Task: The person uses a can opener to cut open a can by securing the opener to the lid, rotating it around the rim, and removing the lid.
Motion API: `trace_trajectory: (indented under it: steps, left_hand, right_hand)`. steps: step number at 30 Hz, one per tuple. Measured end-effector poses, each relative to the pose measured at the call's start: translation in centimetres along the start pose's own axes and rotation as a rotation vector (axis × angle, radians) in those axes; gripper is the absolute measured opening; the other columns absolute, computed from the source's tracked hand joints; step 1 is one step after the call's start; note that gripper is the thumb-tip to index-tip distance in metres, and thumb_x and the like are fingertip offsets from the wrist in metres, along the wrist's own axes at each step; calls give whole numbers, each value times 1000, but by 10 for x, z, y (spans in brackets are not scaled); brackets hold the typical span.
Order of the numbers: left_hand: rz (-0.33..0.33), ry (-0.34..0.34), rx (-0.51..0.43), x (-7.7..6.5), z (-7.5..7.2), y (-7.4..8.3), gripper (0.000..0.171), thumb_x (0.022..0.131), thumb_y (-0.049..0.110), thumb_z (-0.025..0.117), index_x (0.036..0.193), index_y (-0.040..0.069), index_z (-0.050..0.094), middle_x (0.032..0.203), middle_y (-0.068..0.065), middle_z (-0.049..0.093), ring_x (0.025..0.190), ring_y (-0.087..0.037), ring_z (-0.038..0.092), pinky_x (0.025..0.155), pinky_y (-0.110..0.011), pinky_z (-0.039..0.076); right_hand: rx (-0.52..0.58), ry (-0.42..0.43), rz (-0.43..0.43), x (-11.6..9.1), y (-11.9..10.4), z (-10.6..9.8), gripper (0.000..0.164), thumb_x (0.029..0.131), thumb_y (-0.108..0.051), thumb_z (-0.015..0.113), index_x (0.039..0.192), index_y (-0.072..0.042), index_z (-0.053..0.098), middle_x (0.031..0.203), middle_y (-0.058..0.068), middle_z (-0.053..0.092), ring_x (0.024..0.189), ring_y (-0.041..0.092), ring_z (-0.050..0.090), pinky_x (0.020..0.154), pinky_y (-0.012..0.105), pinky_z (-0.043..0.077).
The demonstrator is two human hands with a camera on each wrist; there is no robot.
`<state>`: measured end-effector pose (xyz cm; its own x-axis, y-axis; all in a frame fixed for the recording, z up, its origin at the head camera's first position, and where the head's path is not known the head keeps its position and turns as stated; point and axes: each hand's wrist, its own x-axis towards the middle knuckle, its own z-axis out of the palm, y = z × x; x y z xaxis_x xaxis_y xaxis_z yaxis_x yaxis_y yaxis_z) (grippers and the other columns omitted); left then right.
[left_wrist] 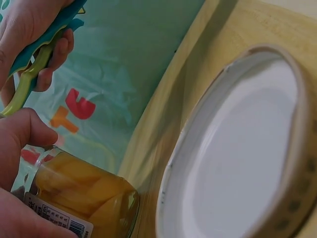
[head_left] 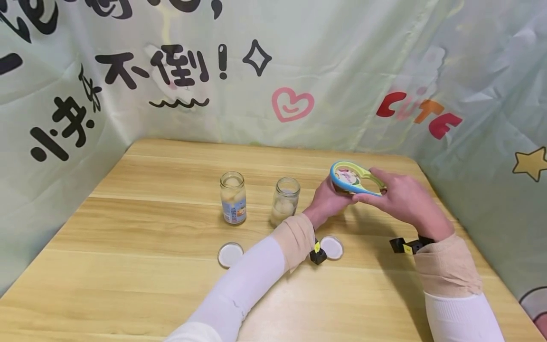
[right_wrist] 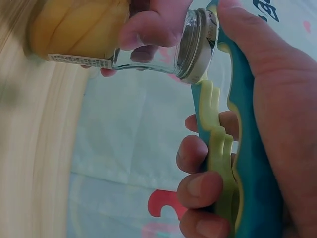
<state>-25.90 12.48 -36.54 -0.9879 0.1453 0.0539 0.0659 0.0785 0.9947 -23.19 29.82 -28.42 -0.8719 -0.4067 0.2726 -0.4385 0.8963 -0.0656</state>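
My left hand [head_left: 328, 202] grips a glass jar [left_wrist: 84, 186] of yellow-orange fruit pieces, which has a barcode label. A printed lid [head_left: 347, 177] sits on that jar. My right hand [head_left: 401, 197] holds a blue and yellow-green jar opener [right_wrist: 250, 129] by its two handles, fingers curled round them. In the head view the opener's loop surrounds the lid; how tightly it bears on the rim I cannot tell. The held jar's body is mostly hidden behind my left hand there.
Left of my hands stand two lidless glass jars with pale contents, one with a blue label [head_left: 234, 204] and one plainer [head_left: 285, 204]. Two loose lids, a left one [head_left: 231, 255] and a right one [head_left: 332, 248], lie white side up on the wooden table [head_left: 128, 266]. A printed cloth [head_left: 342, 61] hangs behind.
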Motion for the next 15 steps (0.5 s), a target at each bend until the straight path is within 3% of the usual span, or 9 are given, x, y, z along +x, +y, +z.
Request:
trace_trajectory:
  steps: [15]
  left_hand:
    - [14,-36,0,-9,-6,-1,69,68,21,86,127,24,52,114,10,61,100,-5,57,83,-22,47]
  right_hand:
    - [16,-36,-23,-5,-5,-4,87,76,-68,64,132,-3,53,61,-1,48,58,17,48,58,36,43]
